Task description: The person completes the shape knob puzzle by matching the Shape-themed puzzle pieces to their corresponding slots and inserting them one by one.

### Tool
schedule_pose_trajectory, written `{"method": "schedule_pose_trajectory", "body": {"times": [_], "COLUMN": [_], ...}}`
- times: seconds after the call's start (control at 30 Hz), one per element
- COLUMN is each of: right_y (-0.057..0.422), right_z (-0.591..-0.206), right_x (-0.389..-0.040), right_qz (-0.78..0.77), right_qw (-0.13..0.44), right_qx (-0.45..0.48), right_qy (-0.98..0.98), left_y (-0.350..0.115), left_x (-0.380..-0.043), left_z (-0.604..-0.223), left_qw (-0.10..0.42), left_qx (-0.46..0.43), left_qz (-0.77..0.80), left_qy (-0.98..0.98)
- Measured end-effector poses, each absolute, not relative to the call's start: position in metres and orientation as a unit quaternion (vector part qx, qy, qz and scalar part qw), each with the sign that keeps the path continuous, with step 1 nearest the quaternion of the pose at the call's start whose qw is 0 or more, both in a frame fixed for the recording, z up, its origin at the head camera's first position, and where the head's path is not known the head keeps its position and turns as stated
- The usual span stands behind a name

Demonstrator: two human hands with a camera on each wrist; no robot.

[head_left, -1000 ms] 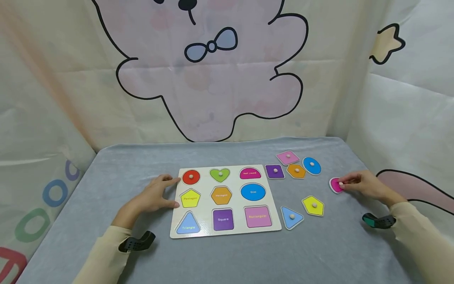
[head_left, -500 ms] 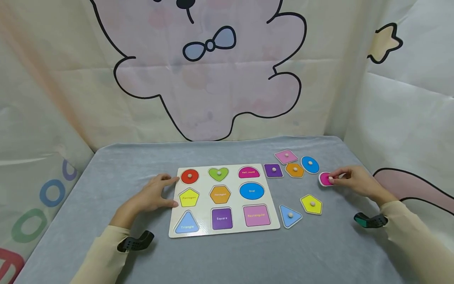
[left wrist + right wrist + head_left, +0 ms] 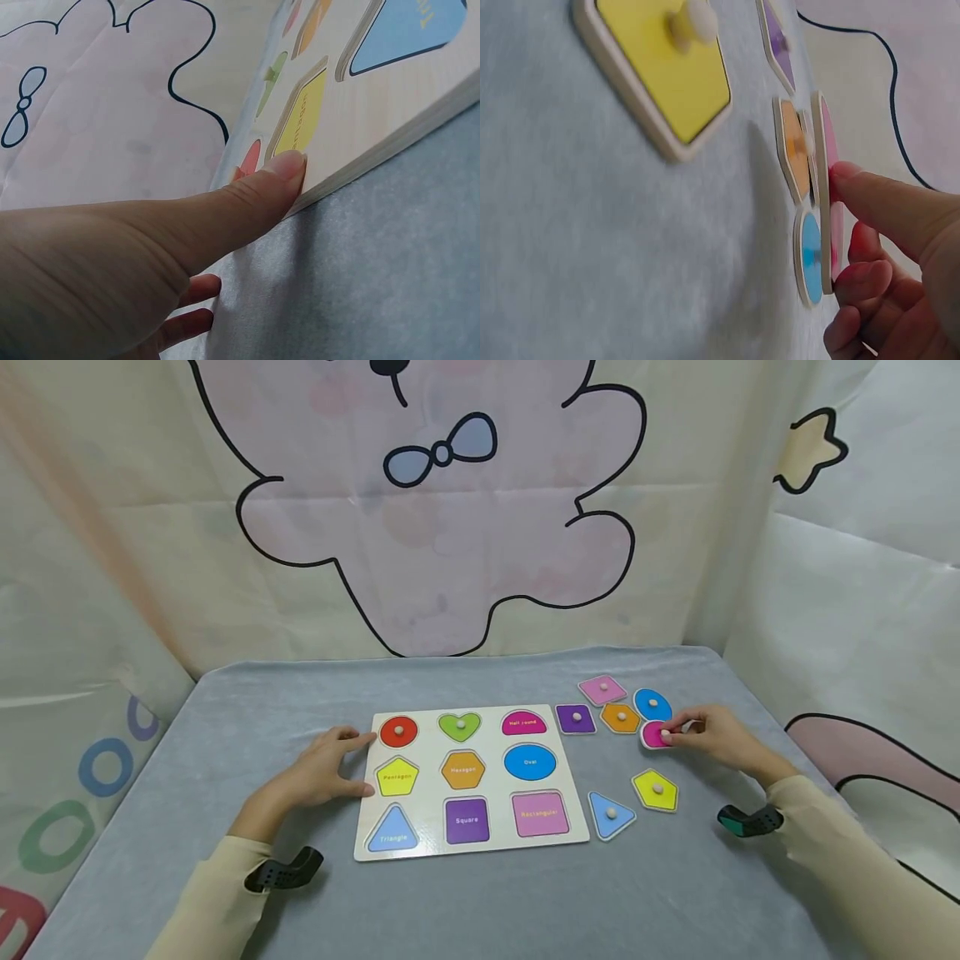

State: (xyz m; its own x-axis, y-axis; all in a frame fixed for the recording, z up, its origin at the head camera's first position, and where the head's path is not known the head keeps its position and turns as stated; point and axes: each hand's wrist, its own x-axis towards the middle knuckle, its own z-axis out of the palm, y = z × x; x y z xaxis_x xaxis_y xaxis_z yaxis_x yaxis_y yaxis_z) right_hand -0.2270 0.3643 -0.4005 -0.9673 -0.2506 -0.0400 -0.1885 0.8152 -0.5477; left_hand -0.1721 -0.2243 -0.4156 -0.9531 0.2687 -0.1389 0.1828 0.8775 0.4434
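Note:
My right hand pinches the knob of a magenta half-round puzzle piece. The right wrist view shows this piece lifted off the cloth, in front of the blue oval piece and the orange hexagon piece. At the left edge of a white shape puzzle board, my left hand rests with thumb and index finger spread. Its thumb touches the board's edge in the left wrist view. A red circle piece and a green heart piece sit in the board.
Right of the board lie a purple square piece, a pink piece, a yellow pentagon piece and a blue triangle piece. A grey cloth covers the table. Printed curtains stand behind and beside it.
My right hand has carried the half-round piece leftward, from the right side of the table to beside the blue oval piece. My left hand keeps its place at the board.

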Motion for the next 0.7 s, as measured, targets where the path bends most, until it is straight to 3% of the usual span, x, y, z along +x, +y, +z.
{"method": "schedule_pose_trajectory", "body": {"times": [0.7], "right_y": [0.321], "right_z": [-0.391], "right_x": [-0.242], "right_qz": [-0.310], "right_qw": [0.055], "right_qx": [-0.155], "right_qy": [0.936], "left_y": [-0.225], "left_x": [-0.171], "left_z": [-0.415], "left_qw": [0.102], "left_qx": [0.117], "left_qz": [0.216], "left_qy": [0.964]}}
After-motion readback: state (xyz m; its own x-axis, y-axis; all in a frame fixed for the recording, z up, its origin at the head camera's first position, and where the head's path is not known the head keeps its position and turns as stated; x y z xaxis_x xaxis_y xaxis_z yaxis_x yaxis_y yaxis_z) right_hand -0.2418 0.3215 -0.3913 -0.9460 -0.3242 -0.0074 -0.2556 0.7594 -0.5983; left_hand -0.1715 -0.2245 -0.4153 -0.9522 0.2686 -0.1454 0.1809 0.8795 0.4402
